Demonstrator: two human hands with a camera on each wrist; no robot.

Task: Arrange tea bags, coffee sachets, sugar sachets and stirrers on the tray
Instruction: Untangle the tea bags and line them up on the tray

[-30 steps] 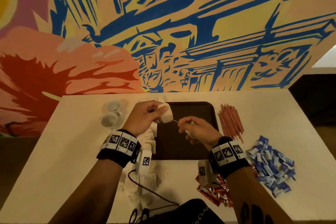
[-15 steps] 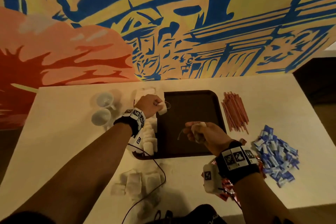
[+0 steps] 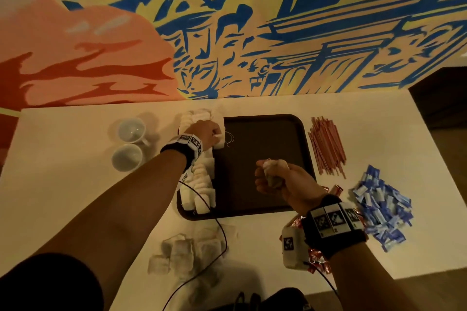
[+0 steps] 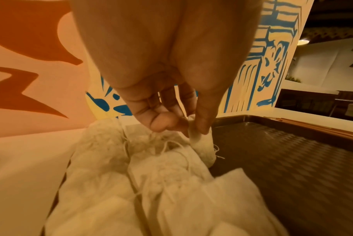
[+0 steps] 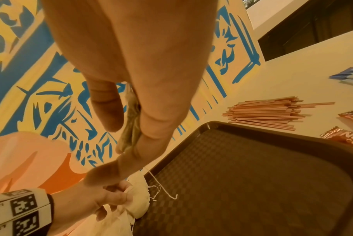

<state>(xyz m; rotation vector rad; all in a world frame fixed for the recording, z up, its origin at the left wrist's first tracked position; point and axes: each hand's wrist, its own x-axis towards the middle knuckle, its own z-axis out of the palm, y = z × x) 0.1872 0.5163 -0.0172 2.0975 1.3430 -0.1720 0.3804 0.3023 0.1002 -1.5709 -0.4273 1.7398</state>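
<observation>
Over the tray (image 3: 265,206), each grip pinches a tea bag: left hand (image 3: 207,134), right hand (image 3: 283,182).

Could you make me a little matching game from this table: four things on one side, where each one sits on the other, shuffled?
Things:
1. stirrers
2. blue sachets
3. cups
4. row of tea bags

Places:
A. left of the tray, on the table
B. along the tray's left edge
C. just right of the tray
D. far right, near the table edge

Pairs: 1-C, 2-D, 3-A, 4-B
</observation>
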